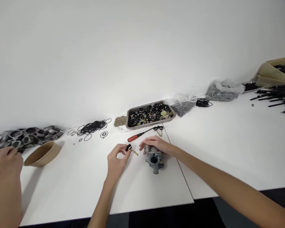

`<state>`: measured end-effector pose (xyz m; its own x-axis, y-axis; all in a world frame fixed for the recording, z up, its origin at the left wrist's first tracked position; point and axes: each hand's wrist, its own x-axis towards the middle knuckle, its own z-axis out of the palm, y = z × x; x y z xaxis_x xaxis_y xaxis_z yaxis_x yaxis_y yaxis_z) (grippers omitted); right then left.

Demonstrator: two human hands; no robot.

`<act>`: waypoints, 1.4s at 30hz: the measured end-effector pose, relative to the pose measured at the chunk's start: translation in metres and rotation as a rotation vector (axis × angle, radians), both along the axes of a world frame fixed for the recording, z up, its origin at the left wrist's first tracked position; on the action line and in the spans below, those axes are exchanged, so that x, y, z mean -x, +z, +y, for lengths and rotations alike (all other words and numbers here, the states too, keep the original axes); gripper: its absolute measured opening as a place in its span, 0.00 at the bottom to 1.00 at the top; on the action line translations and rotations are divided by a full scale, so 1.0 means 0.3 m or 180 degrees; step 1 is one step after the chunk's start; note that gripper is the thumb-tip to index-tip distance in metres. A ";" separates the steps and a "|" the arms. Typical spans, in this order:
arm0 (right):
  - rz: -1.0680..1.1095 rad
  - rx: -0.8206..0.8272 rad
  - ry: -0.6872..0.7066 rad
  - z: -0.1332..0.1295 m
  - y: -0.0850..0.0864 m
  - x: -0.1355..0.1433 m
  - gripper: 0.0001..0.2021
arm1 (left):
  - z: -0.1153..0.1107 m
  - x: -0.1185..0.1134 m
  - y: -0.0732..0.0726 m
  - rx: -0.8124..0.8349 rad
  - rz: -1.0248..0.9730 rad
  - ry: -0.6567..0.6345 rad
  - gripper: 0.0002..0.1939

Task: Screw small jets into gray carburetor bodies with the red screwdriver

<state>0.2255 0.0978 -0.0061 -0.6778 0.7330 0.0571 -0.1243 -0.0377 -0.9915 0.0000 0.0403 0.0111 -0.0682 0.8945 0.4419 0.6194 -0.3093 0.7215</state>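
Between the thumb and fingertips of my left hand [116, 162] is a small screw [133, 151] with a black round head and a brass-coloured shaft, its shaft pointing right and down. My right hand [156, 144] curves over the back of a grey metal carburetor [154, 160] on the white table, fingers around its upper part. The carburetor's round bore faces me. Behind my hands lies a red-handled screwdriver [134, 137], with a few similar black-headed screws [159, 129] by its tip.
A metal tray [130, 126] of mixed small parts stands behind, beside a brass-coloured pile [120, 121]. Black rings [92, 127], grey castings [29, 135] and a tan bowl [41, 155] lie left, near another person's hand [6, 163]. Plastic bags [224, 90] and black rods [281, 98] sit right.
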 end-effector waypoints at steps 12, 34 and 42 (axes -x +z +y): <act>-0.0151 0.0012 0.0069 0.003 0.018 -0.015 0.14 | -0.099 -0.106 -0.063 0.0404 -0.0182 0.0454 0.10; -0.0187 -0.0064 -0.0084 0.004 0.010 -0.008 0.14 | -0.168 -0.178 -0.085 0.0517 -0.0476 0.0878 0.12; -0.0156 0.0003 -0.0079 0.002 0.008 -0.009 0.14 | -0.182 -0.179 -0.069 0.0779 -0.1045 0.0538 0.15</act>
